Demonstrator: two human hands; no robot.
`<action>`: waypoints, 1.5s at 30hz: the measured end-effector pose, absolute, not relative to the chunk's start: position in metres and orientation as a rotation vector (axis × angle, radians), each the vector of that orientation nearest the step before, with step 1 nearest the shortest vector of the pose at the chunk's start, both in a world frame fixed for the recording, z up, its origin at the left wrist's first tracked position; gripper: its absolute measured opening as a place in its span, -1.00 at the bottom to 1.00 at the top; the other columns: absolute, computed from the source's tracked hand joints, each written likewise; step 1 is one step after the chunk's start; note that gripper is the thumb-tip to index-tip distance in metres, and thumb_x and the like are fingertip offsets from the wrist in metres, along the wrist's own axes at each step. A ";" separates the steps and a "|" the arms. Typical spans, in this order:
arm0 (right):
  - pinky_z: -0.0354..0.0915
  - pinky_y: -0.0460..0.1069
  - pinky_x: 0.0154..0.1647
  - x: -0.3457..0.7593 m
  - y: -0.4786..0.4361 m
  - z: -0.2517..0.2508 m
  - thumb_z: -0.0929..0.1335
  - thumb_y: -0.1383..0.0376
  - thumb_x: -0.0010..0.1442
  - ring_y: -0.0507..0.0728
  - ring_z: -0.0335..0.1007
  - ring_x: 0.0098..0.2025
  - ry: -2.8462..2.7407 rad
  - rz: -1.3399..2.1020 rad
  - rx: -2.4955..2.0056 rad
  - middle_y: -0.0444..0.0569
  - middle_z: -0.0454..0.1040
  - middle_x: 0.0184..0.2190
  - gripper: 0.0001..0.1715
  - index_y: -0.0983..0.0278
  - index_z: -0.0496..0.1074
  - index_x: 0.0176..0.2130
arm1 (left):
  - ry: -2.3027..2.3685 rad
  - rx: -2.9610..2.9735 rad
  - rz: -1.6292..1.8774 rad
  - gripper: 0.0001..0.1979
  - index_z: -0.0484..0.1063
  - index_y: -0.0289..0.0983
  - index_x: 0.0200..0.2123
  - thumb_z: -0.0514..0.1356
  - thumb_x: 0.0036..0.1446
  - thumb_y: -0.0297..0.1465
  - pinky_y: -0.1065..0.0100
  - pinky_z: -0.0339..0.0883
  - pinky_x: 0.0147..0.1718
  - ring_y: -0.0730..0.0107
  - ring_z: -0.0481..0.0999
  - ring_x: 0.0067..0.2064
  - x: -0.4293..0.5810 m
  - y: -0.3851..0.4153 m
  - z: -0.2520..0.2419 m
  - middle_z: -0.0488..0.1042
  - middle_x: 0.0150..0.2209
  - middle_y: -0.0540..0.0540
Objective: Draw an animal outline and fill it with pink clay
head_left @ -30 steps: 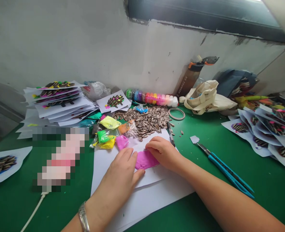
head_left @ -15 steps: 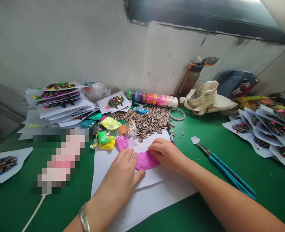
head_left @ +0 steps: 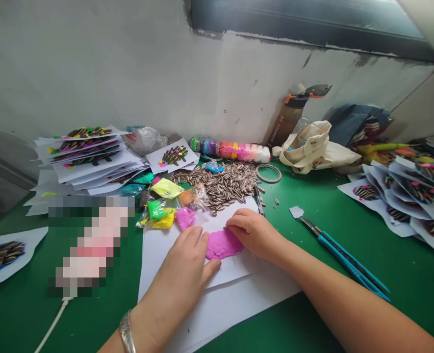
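Shifted slightly across the white paper (head_left: 172,255), the right hand (head_left: 255,235) is half-curled, its fingers pressed onto pink modelling clay (head_left: 222,245) without closing around it, while the open left hand (head_left: 176,277) is kept just beside it.

Left hand (head_left: 178,264), right hand (head_left: 255,234) on flattened pink modeling clay (head_left: 223,244)

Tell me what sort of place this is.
Probably a small craft workshop: a green workbench holds a heap of striped sunflower seeds, a row of coloured modelling clay, and stacks of paper seed pictures.
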State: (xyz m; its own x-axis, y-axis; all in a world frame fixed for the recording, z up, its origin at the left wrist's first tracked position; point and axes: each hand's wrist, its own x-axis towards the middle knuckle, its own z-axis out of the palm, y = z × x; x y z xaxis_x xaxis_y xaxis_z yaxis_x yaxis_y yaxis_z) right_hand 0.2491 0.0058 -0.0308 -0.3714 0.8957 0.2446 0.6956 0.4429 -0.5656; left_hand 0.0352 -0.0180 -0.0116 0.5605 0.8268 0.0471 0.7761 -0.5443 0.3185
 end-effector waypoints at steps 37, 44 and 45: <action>0.20 -0.11 -0.34 0.226 0.017 -0.025 0.31 0.53 0.17 0.04 0.34 -0.35 -2.205 0.628 -1.320 -0.07 0.43 -0.42 -0.74 0.28 0.55 -0.34 | 1.320 2.482 0.239 -0.72 0.41 -0.32 -0.08 0.24 0.13 -0.40 -0.03 0.23 0.11 -0.01 0.30 0.13 0.039 -0.018 -0.003 0.38 0.04 -0.27; 0.21 -0.10 -0.31 0.222 0.016 -0.027 0.31 0.54 0.17 0.05 0.34 -0.34 -2.160 0.596 -1.332 -0.06 0.44 -0.42 -0.74 0.30 0.56 -0.34 | 1.313 2.428 0.268 -0.65 0.43 -0.35 -0.05 0.23 0.17 -0.24 -0.04 0.27 0.09 -0.03 0.37 0.10 0.035 -0.013 -0.003 0.45 0.01 -0.28; 0.21 -0.10 -0.32 0.222 0.016 -0.028 0.31 0.54 0.17 0.05 0.34 -0.34 -2.153 0.580 -1.337 -0.06 0.44 -0.43 -0.74 0.31 0.56 -0.34 | 1.323 2.418 0.266 -0.64 0.43 -0.35 -0.05 0.22 0.17 -0.24 -0.04 0.28 0.08 -0.04 0.38 0.09 0.034 -0.012 -0.003 0.46 0.01 -0.29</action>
State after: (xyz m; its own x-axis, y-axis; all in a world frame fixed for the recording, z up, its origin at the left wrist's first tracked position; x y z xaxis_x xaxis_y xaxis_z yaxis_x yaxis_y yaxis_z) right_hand 0.2217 0.0159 -0.0281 -0.3659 0.9057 0.2141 0.6758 0.4167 -0.6080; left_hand 0.0340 -0.0123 -0.0031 0.5415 0.8406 -0.0119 0.7708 -0.4907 0.4063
